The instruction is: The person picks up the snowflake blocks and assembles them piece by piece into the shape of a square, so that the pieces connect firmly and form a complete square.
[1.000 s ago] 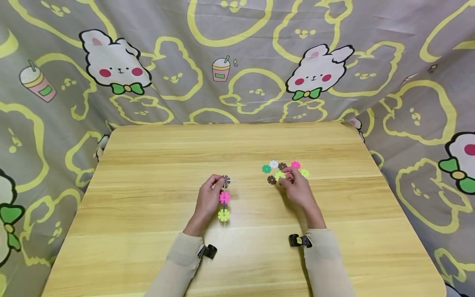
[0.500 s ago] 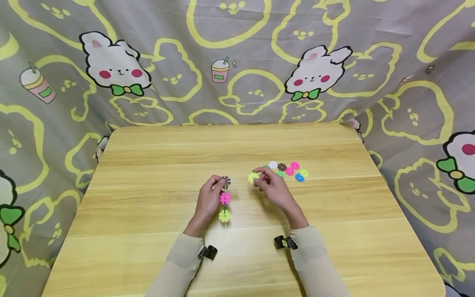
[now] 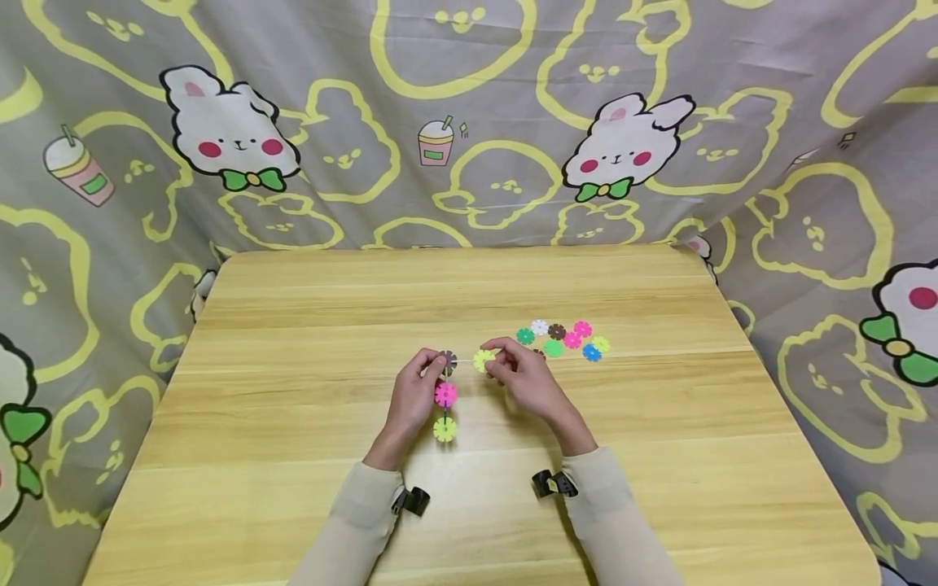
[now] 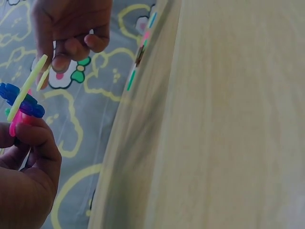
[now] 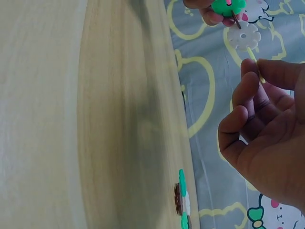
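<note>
In the head view my left hand (image 3: 414, 389) pinches a joined set of notched plastic snowflake discs near its brown disc (image 3: 450, 363). A pink disc (image 3: 445, 395) and a yellow-green disc (image 3: 444, 430) extend from it toward me, with others edge-on between. From the right wrist, a white disc (image 5: 244, 38) and a green disc (image 5: 229, 6) show in the set. Thumb and fingers of my right hand (image 3: 526, 378) pinch another yellow disc (image 3: 481, 360), whose edge meets the white disc's rim. Whether their notches interlock, I cannot tell.
Right of the hands, several loose discs lie on the wooden table (image 3: 293, 391), among them a blue disc (image 3: 592, 352), a white disc (image 3: 539, 326) and a light green disc (image 3: 553, 347). A patterned curtain (image 3: 513, 106) surrounds the table's far and side edges.
My right hand has picked a yellow disc from the loose ones and carried it left to the joined set. The left hand has stayed nearly in place with its discs.
</note>
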### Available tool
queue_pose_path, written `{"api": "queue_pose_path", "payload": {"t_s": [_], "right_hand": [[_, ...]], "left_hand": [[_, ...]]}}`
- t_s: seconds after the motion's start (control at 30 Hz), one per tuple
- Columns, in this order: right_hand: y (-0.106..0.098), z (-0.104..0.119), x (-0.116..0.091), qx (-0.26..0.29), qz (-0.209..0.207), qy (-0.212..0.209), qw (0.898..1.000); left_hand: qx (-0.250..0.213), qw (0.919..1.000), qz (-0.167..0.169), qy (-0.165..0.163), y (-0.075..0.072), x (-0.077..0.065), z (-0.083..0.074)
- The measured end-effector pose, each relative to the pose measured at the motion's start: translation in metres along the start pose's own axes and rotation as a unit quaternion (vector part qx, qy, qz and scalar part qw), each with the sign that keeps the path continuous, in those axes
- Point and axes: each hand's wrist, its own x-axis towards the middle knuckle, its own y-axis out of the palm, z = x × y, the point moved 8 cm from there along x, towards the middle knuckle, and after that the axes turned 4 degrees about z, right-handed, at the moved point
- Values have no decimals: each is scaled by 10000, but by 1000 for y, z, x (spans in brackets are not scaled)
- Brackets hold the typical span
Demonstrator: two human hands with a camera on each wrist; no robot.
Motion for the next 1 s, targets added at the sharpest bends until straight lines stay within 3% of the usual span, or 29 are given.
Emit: {"api": "queue_pose_path", "payload": {"t_s": [0.47,1.0], "right_hand": [[3,1,1,20,-43,49,10000],[6,2,2,229,-664,241,9972]], "left_hand": [[-124,9999,75,25,3,0,-1],[-27,9998,-83,-170,0,0,1]]}}
